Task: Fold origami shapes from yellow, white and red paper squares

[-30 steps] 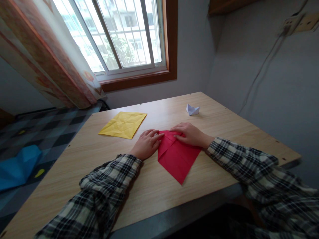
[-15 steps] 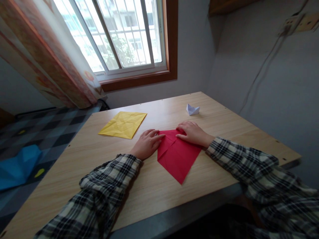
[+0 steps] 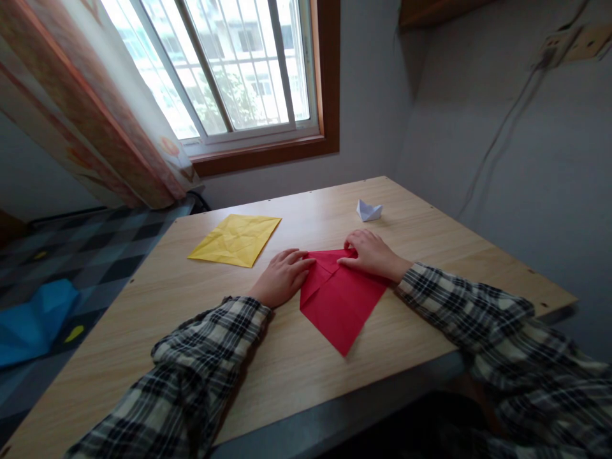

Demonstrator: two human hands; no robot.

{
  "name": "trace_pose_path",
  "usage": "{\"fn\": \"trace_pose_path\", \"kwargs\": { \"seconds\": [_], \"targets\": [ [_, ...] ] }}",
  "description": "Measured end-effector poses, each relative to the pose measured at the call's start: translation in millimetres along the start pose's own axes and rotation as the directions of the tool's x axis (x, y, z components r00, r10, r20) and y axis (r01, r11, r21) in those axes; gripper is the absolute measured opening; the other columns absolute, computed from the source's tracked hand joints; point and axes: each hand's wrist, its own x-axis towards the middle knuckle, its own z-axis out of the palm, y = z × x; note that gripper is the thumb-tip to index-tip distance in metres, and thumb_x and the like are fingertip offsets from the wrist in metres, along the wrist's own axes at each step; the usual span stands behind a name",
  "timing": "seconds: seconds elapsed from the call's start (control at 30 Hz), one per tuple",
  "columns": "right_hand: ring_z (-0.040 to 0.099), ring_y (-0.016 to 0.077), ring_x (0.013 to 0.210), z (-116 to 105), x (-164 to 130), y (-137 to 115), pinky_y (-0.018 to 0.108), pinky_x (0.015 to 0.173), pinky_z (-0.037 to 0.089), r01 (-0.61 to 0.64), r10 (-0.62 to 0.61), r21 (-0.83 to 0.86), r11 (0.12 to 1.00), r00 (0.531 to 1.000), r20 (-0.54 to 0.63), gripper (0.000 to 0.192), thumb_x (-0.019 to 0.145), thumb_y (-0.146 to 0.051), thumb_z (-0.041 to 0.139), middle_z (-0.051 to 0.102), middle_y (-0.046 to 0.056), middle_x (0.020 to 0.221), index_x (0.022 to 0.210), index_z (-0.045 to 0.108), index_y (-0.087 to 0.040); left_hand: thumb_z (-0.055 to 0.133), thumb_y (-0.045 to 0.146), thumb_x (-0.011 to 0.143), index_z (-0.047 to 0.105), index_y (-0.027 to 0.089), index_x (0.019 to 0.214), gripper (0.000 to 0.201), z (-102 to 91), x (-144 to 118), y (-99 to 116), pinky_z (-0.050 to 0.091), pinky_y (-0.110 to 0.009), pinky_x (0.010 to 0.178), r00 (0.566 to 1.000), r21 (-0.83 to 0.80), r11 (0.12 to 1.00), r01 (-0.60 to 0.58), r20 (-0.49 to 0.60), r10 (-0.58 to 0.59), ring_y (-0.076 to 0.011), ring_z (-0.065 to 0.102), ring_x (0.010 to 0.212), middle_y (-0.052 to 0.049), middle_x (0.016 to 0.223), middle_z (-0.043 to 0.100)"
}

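Observation:
A sheet of red origami paper (image 3: 342, 309) lies on the table in front of me, one corner pointing towards me and folds along its left and far sides. My left hand (image 3: 282, 275) holds its far left corner, thumb on top and fingers at the edge. Across from it, my right hand (image 3: 370, 255) grips the far right edge, with the thumb over the paper and the fingers curled round the far side. What the fingertips do beneath the paper is hidden.
A creased yellow paper square (image 3: 236, 239) lies at the back left of the wooden table (image 3: 191, 338). Behind my right hand sits a small white folded paper (image 3: 369, 210). Blue paper (image 3: 38, 322) rests on a checked cloth (image 3: 115, 242) at the left.
The red paper has turned slightly, its near corner shifting a little left and towards me. My right fingers have curled more at the far edge; my left hand stays nearly still.

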Motion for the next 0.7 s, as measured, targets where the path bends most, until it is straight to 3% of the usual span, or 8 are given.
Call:
{"fn": "trace_pose_path", "kwargs": {
  "seconds": [0.43,0.7],
  "targets": [
    [0.061,0.0240,0.087,-4,-1,-6,0.033,0.076,0.041,-0.026,0.027,0.039,0.999,0.999,-0.020,0.032,0.078,-0.039,0.075,0.069,0.007,0.095,0.098,0.059,-0.020,0.046,0.024,0.099,0.064,0.019,0.126,0.033,-3.0,2,2,0.045,-0.049,0.108,0.999,-0.032,0.998,-0.050,-0.014,0.049,-0.0270,0.053,0.124,-0.011,0.129,0.064],
    [0.063,0.0264,0.095,-6,-4,-11,0.036,0.082,0.042,0.013,-0.013,-0.003,1.000,0.999,-0.046,0.026,0.082,-0.039,0.071,0.072,0.009,0.100,0.098,0.067,-0.019,0.046,0.026,0.099,0.062,0.022,0.131,0.035,-1.3,2,0,0.042,-0.052,0.109,0.999,-0.056,0.998,-0.032,0.008,0.032,-0.0279,0.052,0.127,-0.008,0.133,0.064]
  ]
}}
